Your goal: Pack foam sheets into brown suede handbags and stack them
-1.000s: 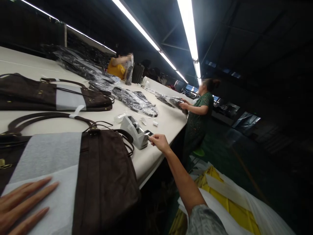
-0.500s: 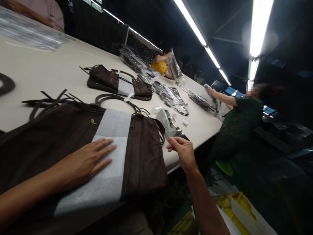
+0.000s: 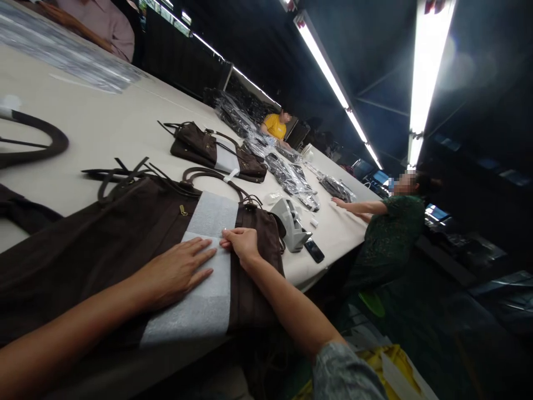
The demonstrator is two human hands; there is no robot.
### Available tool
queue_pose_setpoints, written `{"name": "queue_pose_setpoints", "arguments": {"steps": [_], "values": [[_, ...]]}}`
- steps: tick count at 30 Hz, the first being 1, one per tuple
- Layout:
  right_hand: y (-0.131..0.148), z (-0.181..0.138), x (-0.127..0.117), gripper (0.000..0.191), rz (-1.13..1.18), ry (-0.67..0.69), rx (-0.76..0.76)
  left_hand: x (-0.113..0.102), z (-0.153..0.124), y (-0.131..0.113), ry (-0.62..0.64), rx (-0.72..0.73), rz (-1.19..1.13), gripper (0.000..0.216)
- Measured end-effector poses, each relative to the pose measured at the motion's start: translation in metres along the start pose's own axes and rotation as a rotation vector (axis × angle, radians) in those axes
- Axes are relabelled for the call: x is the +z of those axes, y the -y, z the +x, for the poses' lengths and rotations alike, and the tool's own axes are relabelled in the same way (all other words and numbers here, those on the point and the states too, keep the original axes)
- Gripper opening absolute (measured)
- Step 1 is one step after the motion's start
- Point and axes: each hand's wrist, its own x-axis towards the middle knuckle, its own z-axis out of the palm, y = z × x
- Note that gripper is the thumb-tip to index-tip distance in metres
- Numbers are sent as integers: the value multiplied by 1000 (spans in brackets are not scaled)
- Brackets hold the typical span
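A dark brown handbag [image 3: 104, 244] lies flat on the pale table [image 3: 108, 116] in front of me, with a white foam sheet [image 3: 208, 216] wrapped across its middle. My left hand [image 3: 179, 269] rests flat on that sheet, fingers stretched out. My right hand [image 3: 241, 243] sits at the sheet's right edge. Its fingers are curled and pressed together on the seam, and what they pinch is too small to see. A grey tape dispenser [image 3: 291, 225] stands just right of the bag, and a black phone [image 3: 314, 251] lies beside it.
A second brown bag [image 3: 216, 153] with a foam band lies further back, beyond it several plastic-wrapped bags [image 3: 291, 175]. A person in green [image 3: 395, 228] reaches onto the table's right end. A person in yellow [image 3: 275, 125] sits far off. A yellow bin [image 3: 375, 366] is below right.
My right hand left the tape dispenser, came back pinched and now presses on the foam sheet's edge. My left hand stayed flat on the sheet. The view swung left and down.
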Motion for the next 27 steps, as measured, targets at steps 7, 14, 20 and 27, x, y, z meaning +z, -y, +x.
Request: {"name": "queue_pose_setpoints", "arguments": {"steps": [7, 14, 20, 27], "values": [[-5, 8, -3, 22, -117, 63, 11, 10, 1, 6, -64, 20, -40, 69], [10, 23, -11, 48, -268, 249, 126, 9, 1, 7, -54, 20, -30, 70], [3, 20, -28, 48, -588, 377, 34, 10, 1, 9, -82, 32, -58, 69], [-2, -26, -50, 42, -780, 225, -124, 14, 0, 10, -103, 18, -82, 66]]}}
